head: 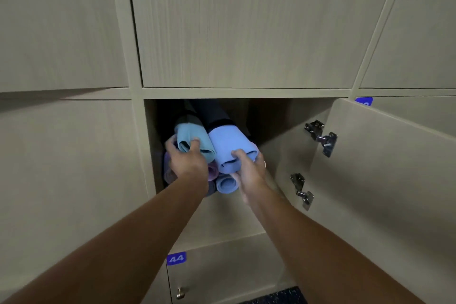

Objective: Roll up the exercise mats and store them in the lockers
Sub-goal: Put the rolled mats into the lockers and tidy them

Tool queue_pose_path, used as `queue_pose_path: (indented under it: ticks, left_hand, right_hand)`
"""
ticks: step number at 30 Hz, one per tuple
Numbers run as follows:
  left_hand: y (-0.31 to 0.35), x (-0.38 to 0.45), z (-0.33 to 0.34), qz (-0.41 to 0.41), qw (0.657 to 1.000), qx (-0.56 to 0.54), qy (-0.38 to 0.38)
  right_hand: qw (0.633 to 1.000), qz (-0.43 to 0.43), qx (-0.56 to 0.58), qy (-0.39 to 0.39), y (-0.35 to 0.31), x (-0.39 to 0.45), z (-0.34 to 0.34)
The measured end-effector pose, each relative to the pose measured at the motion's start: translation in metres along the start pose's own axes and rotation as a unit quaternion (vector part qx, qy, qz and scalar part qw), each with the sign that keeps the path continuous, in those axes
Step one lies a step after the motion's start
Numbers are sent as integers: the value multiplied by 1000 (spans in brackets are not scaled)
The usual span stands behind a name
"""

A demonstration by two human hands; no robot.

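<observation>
**A:** What is closest to the camera?

**B:** Two bare forearms reach forward and up from the bottom corners. Below them, a closed locker door carries a blue label reading 44 (176, 258) and a small metal knob (180, 293).

**A:** And the hands?

**B:** Both are at the mouth of an open locker (271, 118). The left hand (188, 160) curls around the end of a rolled teal mat (193, 138), thumb on its right side, fingers wrapped to the left. The right hand (248, 170) grips the end of a rolled lavender-blue mat (229, 145), thumb pressed on the front edge, fingers underneath; a ring shows on one finger.

**A:** Where do the mats lie?

**B:** Side by side, touching, ends facing outward, atop a stack inside the locker. Beneath them sit a pink-purple roll (212, 171) and another blue roll (225, 182). Darker rolls farther back are too dim to make out.

**A:** Beyond that?

**B:** The locker door (382, 180) swings open to the right on two metal hinges (320, 137). Closed beige doors fill the wall above.
</observation>
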State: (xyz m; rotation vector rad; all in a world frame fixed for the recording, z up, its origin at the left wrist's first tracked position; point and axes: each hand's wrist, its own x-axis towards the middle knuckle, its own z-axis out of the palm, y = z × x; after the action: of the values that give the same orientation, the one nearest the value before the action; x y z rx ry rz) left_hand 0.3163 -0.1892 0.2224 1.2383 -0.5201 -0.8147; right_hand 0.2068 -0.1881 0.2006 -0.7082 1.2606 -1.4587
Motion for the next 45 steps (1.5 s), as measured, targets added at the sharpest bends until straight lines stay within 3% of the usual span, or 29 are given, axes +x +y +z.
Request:
queue_pose_path:
  ticks: [5, 12, 20, 26, 31, 45]
  left_hand:
    - [-2, 38, 21, 16, 996, 93, 2]
    - [-23, 55, 5, 112, 972, 204, -40]
    - [-40, 38, -41, 121, 978, 141, -101]
    - [-38, 14, -69, 113, 970, 124, -179]
    - [-35, 0, -84, 136, 955, 158, -211]
    - [-16, -43, -138, 174, 925, 228, -249]
  right_hand:
    - [996, -51, -71, -2, 7, 35, 29]
    - [969, -108, -222, -3, 26, 57, 73]
    - [928, -105, -345, -93, 26, 77, 78]
    - [903, -98, -409, -94, 17, 90, 83]
    - [844, -99, -518, -99, 12, 88, 81]
    - [847, -132, -498, -126, -8, -1, -9]
